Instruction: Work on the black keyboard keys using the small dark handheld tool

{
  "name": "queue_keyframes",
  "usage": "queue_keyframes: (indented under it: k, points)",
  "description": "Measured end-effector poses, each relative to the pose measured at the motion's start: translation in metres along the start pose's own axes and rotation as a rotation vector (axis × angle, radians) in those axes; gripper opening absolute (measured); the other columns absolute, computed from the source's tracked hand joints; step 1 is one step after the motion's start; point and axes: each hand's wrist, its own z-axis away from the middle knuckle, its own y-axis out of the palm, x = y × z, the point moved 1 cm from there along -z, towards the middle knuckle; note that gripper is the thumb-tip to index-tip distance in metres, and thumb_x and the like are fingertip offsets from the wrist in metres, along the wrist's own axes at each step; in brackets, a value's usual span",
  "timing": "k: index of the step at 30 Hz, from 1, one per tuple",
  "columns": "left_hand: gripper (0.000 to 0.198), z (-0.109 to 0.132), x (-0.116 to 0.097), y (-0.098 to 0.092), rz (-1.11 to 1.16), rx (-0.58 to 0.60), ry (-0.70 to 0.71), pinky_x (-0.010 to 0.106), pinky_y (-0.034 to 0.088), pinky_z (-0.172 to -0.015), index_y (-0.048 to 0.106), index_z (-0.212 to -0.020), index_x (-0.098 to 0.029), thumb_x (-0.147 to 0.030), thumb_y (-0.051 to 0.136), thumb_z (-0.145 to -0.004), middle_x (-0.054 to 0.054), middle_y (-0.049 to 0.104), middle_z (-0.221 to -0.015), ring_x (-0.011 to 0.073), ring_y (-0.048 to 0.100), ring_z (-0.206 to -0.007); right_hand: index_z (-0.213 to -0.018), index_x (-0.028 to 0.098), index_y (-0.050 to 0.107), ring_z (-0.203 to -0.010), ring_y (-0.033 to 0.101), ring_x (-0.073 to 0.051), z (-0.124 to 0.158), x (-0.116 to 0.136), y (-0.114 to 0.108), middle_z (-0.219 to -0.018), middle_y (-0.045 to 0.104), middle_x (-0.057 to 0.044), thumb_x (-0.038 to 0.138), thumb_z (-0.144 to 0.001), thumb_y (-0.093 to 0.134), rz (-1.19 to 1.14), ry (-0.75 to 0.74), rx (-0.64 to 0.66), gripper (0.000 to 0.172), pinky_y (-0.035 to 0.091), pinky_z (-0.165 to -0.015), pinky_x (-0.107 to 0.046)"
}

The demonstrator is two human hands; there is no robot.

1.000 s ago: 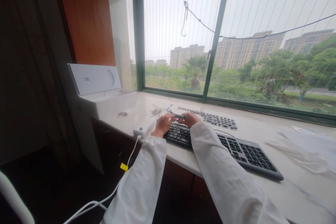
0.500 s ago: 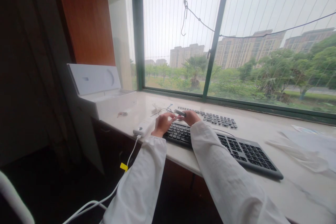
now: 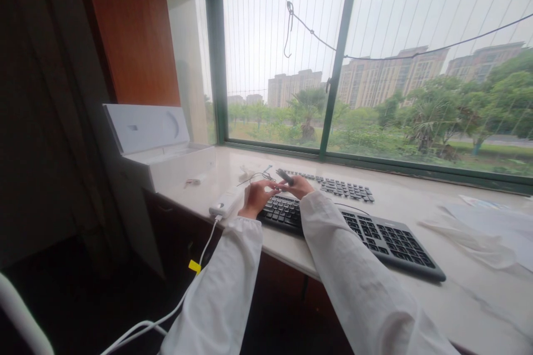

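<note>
My right hand (image 3: 300, 186) is closed on a small dark tool (image 3: 285, 177), pinching it up clear of the keyboard (image 3: 387, 241). My left hand (image 3: 257, 197) curls just beside it, though I cannot tell whether it grips anything. Keycaps (image 3: 345, 191) lie in tidy rows behind, apparently kept together.
</note>
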Motion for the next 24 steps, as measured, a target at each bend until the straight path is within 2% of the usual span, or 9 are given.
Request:
queue_keyframes:
  k: [6,12,15,19,24]
  points:
    - [0.025,-0.001,0.004,0.003,-0.056,-0.025,-0.035,0.027,0.045,-0.080,0.075,-0.086,-0.028,-0.050,0.063,-0.084,0.000,0.075,-0.091,0.0182,0.066,-0.090,-0.087,0.019,0.079,-0.080,0.067,-0.019,-0.001,-0.001,0.002,-0.074,0.073,-0.002,0.045,-0.076,0.068,0.039,0.067,0.017,0.029,0.047,-0.071,-0.024]
    - [0.026,-0.003,0.014,0.005,-0.195,-0.074,-0.222,0.030,0.046,-0.078,0.073,-0.095,-0.030,-0.048,0.056,-0.089,0.002,0.073,-0.097,0.0225,0.065,-0.093,-0.083,0.016,0.077,-0.069,0.065,-0.019,0.001,-0.005,-0.008,-0.074,0.071,-0.009,0.043,-0.082,0.061,0.351,0.289,-0.151,0.031,0.043,-0.058,-0.026]
    - [0.025,-0.003,0.018,0.007,-0.233,-0.039,-0.269,0.030,0.047,-0.077,0.072,-0.096,-0.028,-0.046,0.056,-0.088,0.003,0.073,-0.097,0.0228,0.065,-0.092,-0.086,0.017,0.076,-0.070,0.066,-0.020,0.004,-0.005,-0.008,-0.080,0.072,-0.011,0.043,-0.082,0.061,0.445,0.331,-0.147,0.030,0.043,-0.056,-0.026]
    - [0.026,-0.007,0.023,0.011,-0.276,0.010,-0.259,0.030,0.048,-0.078,0.073,-0.097,-0.029,-0.045,0.054,-0.089,0.003,0.073,-0.097,0.0226,0.065,-0.091,-0.089,0.018,0.075,-0.072,0.067,-0.022,0.006,-0.003,-0.007,-0.084,0.072,-0.014,0.041,-0.082,0.061,0.484,0.378,-0.166,0.028,0.045,-0.057,-0.028]
    - [0.021,-0.034,0.026,0.017,-0.390,0.187,-0.190,0.032,0.048,-0.082,0.075,-0.094,-0.031,-0.038,0.057,-0.086,0.004,0.073,-0.100,0.0237,0.066,-0.095,-0.096,0.017,0.074,-0.085,0.068,-0.029,0.005,0.001,-0.007,-0.098,0.070,-0.019,0.038,-0.081,0.061,0.511,0.431,-0.153,0.028,0.050,-0.067,-0.035]
